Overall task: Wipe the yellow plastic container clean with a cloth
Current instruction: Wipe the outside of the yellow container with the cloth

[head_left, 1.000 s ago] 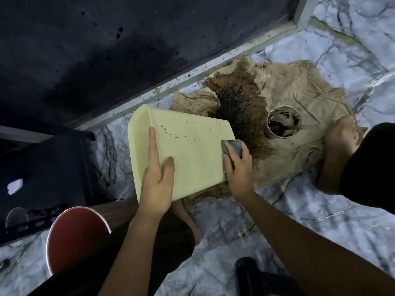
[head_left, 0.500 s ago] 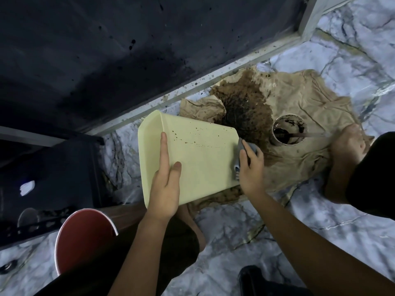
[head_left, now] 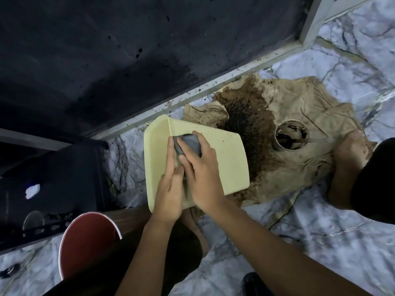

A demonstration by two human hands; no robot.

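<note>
The pale yellow plastic container (head_left: pixel 226 159) lies tipped on its side over the floor, its broad wall facing up and dotted with small brown specks near the top edge. My left hand (head_left: pixel 171 189) holds the container at its left corner, fingers lying up along the wall. My right hand (head_left: pixel 201 169) presses a small grey cloth (head_left: pixel 188 143) onto the upper left part of that wall, fingers curled over the cloth.
A stained brown cloth (head_left: pixel 299 167) covers the marble floor (head_left: pixel 320 242) to the right, with a dirty round cup (head_left: pixel 291 134) on it and my bare foot (head_left: pixel 350 152) at its edge. A red bucket (head_left: pixel 85 242) stands lower left, beside a dark crate (head_left: pixel 53 189). A dark wall is behind.
My right hand with the grey cloth has swept from the container's right edge across the wall to its upper left, beside my left hand. The left hand kept its hold.
</note>
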